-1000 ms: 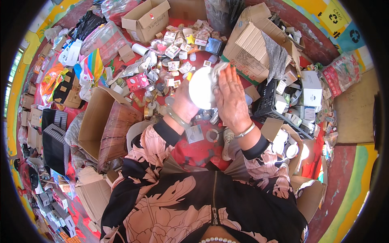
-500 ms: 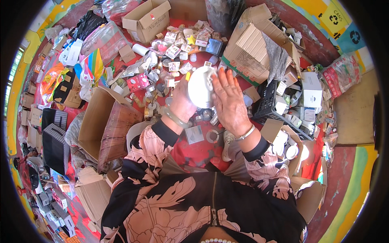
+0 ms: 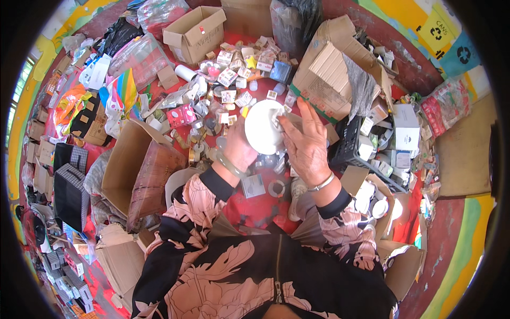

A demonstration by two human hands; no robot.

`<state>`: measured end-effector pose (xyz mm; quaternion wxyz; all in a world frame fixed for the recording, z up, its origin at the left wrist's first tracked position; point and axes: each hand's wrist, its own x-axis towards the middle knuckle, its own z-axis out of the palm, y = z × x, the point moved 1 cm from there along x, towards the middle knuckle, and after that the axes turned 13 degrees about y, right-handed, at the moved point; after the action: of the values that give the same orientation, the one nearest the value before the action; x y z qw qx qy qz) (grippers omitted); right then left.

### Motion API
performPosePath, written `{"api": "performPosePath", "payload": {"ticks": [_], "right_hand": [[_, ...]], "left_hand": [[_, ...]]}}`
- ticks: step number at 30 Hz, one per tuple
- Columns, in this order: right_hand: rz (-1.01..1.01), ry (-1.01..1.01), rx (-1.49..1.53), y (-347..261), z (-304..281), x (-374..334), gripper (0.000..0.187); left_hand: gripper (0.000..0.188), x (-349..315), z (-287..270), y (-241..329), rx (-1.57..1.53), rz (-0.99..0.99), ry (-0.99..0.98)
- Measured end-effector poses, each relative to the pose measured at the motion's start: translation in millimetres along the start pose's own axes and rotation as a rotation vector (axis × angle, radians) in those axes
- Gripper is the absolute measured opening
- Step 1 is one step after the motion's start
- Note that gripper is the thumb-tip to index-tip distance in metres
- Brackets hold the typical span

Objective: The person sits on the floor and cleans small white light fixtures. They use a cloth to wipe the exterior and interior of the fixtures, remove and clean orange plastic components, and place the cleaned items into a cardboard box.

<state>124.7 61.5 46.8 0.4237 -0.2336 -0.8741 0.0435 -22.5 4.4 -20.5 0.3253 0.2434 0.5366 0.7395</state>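
Note:
A white, round, disc-faced object (image 3: 259, 131) is in front of me, too bright for its kind to show. My left hand (image 3: 238, 146) is closed around its left side, the fingers mostly hidden behind it. My right hand (image 3: 306, 149) is at its right edge, where crumpled white material (image 3: 277, 120) shows. The bent index finger presses there, apparently pinching with the thumb, while other fingers stretch upward. Beneath the hands, several tape rolls and small spools lie loose. A pale square box (image 3: 253, 186) and a grey ring-shaped roll (image 3: 276, 188) lie nearer to me.
An open cardboard box (image 3: 142, 170) stands at left, and a large carton (image 3: 329, 69) at upper right. A black crate (image 3: 355, 149) filled with small boxes is on the right. Small printed boxes (image 3: 227, 77) are heaped on the red floor ahead, near another open carton (image 3: 195, 37).
The white object has moved slightly down and turned its face more toward me. My right hand has gone from lying flat along its side to bent fingers at the crumpled edge.

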Motion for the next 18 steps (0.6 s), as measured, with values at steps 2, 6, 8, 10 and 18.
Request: {"api": "performPosePath", "payload": {"ticks": [2,6,8,10,18], "right_hand": [[-0.053,0.156,0.079,5.2,2.2,4.0,0.033],[0.076,0.235,0.213,5.4,10.5,0.3,0.024],[0.162,0.223,0.219,7.3,8.8,6.4,0.02],[0.176,0.183,0.368,-8.1,10.1,10.8,0.018],[0.064,-0.195,0.45,0.8,9.4,-2.3,0.021]], "left_hand": [[0.032,-0.5,6.6,-3.2,-0.798,-0.453,0.021],[0.033,-0.4,0.8,-6.2,0.435,0.326,-0.062],[0.035,-8.7,12.9,19.2,0.74,0.623,-0.079],[0.03,-5.9,8.3,-18.6,0.396,0.482,-0.01],[0.028,1.8,0.3,2.1,-0.318,-0.172,-0.013]]}}
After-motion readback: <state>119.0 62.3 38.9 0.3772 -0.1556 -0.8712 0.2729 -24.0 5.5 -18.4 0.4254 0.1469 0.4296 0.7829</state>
